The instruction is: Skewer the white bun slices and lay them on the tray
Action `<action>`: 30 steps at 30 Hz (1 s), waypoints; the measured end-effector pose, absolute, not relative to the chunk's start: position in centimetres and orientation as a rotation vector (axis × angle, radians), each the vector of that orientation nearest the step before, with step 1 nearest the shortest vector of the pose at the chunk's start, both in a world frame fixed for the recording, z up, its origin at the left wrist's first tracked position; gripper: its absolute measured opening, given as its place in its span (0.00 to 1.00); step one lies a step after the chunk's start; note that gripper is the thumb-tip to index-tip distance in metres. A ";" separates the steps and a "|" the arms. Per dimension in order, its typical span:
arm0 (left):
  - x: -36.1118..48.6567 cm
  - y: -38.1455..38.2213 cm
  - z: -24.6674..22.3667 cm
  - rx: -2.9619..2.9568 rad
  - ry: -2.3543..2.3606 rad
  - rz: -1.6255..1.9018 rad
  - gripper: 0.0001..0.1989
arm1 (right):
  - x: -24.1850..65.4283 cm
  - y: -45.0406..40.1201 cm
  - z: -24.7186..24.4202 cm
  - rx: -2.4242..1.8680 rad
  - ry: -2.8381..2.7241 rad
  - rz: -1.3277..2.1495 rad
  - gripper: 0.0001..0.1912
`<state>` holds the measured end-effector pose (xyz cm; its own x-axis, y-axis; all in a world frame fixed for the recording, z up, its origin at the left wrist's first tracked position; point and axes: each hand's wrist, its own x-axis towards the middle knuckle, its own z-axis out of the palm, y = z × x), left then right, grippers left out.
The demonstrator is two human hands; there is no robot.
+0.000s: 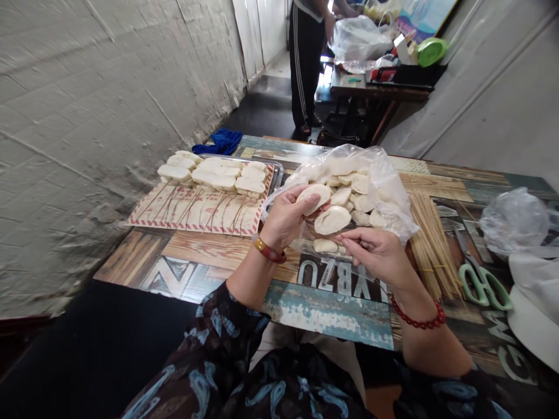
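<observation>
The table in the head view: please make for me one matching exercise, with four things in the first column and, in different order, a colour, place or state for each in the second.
Column one
1. Left hand
2. Scissors
3. Cloth
4. Bundle of sticks

Column two
A. Blue, by the far edge of the table
B. Just to the right of the open plastic bag
C. Holding a pale slice
D. Pale green at the handles

Right pairs: 1-C, 2-D, 3-A, 4-B
</observation>
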<state>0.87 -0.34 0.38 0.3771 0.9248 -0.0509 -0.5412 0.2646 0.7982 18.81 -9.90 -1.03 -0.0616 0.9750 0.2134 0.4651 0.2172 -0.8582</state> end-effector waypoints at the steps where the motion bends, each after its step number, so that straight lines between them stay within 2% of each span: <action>1: 0.9 -0.4 0.4 0.786 0.591 1.072 0.19 | 18.8 -9.9 -1.1 -1.375 -1.655 0.779 0.11; 5: 1.0 -0.7 0.6 0.798 0.607 1.064 0.18 | 18.9 -9.8 -1.2 -1.387 -1.616 0.825 0.12; 10: 0.6 -0.7 0.9 0.730 0.557 1.061 0.23 | 19.0 -9.7 -1.5 -1.369 -1.538 0.918 0.12; 19: 0.5 -0.4 0.4 0.666 0.465 1.018 0.18 | 18.8 -9.4 -1.5 -1.330 -1.480 0.945 0.12; 30: 0.4 -1.3 1.2 0.819 0.466 1.046 0.20 | 18.9 -9.5 -2.1 -1.317 -1.478 0.965 0.14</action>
<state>0.41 -1.27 1.18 0.4457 0.8945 0.0359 -0.5721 0.2537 0.7800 18.88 -9.53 -2.14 -0.0220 0.9919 0.1248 0.2844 0.1259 -0.9504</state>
